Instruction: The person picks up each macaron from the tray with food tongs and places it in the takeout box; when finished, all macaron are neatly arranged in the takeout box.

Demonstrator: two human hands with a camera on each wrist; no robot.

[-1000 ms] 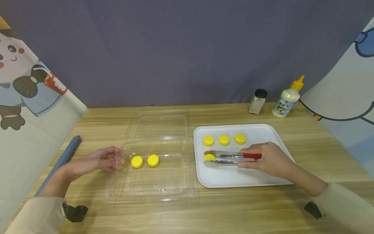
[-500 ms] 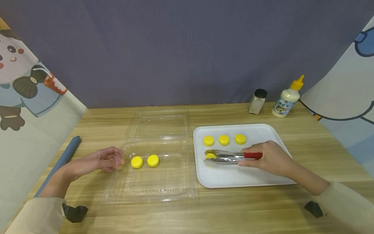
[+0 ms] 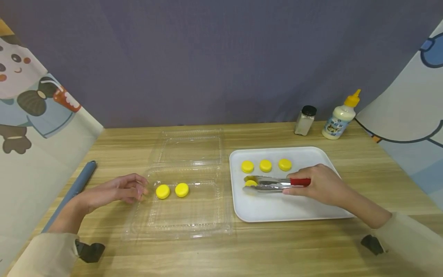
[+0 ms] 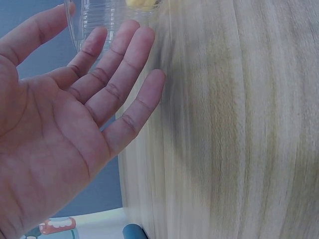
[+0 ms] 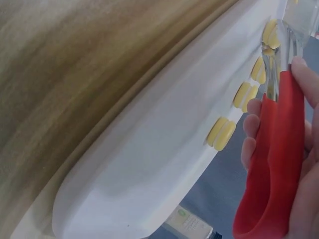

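My right hand (image 3: 323, 184) grips metal tongs (image 3: 271, 184) by their red handles over the white tray (image 3: 277, 209). The tong tips sit on either side of a yellow macaron (image 3: 251, 183), also seen at the far end of the tongs in the right wrist view. Behind it, several more macarons (image 5: 222, 133) lie in a row on the tray. To the left, a clear plastic clamshell box (image 3: 187, 219) lies open with two macarons (image 3: 181, 189) in its near half. My left hand (image 3: 110, 193) is beside the box's left edge, its fingers relaxed and holding nothing.
The box's clear lid half (image 3: 192, 148) lies flat toward the back wall. A black-capped jar (image 3: 305, 120) and a yellow-tipped squeeze bottle (image 3: 339, 119) stand behind the tray. A blue-grey rod (image 3: 77, 184) lies along the left side of the table.
The tongs' arms have been squeezed closer together around the macaron. The macaron, tongs and right hand have shifted slightly right. My left hand has stayed in place.
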